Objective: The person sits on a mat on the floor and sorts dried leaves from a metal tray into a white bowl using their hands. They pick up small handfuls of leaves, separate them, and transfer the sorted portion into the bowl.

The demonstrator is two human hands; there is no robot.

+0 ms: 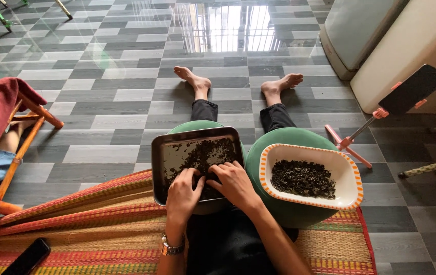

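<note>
Resting across the person's lap, the rectangular shiny metal tray (163, 153) carries a scatter of dark dried leaves (205, 153), kept close so both hands can work in it. The left hand (183, 196) lies palm down on the leaves with its fingers curled loosely, gripping nothing I can make out; the right hand (234, 182) spreads its fingers flat over the pile, touching it rather than clasping. Just beside the tray, on the right thigh, sits a white oblong bowl with an orange rim (348, 196) holding more of the same leaves, within easy reach. A striped woven mat (101, 224) lies under the person, on the grey tiled floor (126, 76). A dark phone (412, 88) on a pink tripod stands near the bowl, tilted toward the lap.
</note>
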